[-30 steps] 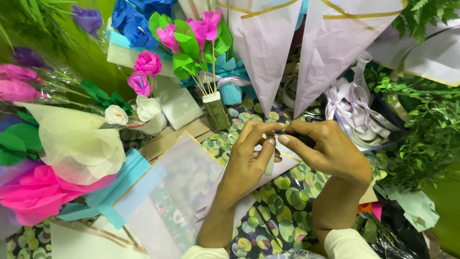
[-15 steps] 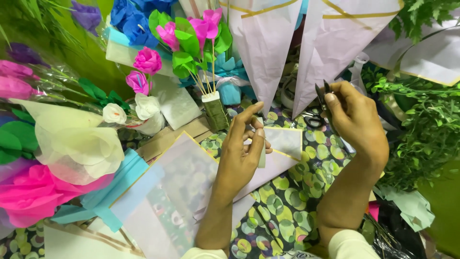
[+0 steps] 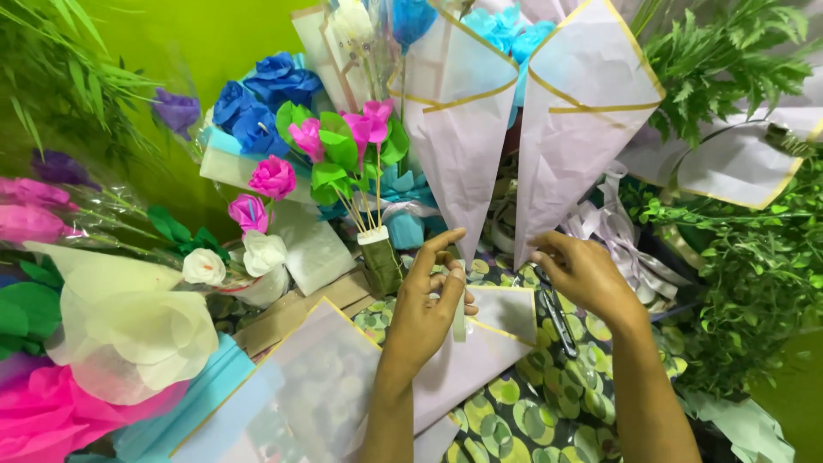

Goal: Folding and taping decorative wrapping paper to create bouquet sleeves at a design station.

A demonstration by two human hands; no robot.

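My left hand point(image 3: 426, 313) is raised over a lilac wrapping sheet with a gold edge point(image 3: 501, 315). It pinches a short pale strip point(image 3: 459, 317) between thumb and fingers. My right hand point(image 3: 585, 276) is lower and to the right, fingers curled on the handle end of dark scissors point(image 3: 561, 330). The scissors' blades lie on the green-spotted cloth point(image 3: 514, 411). A small bunch of pink paper flowers with green leaves point(image 3: 347, 141) stands upright just beyond my left hand.
Two lilac paper cones with gold trim point(image 3: 467, 120) point(image 3: 583, 111) hang at the back. Blue paper roses point(image 3: 257, 94), a white wrapped bouquet point(image 3: 129, 326) and pink blooms point(image 3: 34, 420) crowd the left. Green foliage point(image 3: 754, 283) and pale ribbon point(image 3: 617, 236) fill the right.
My hands were together at the strip a second ago. The right hand then lifted away with the scissors and has now come down to the cloth. The left hand keeps the strip.
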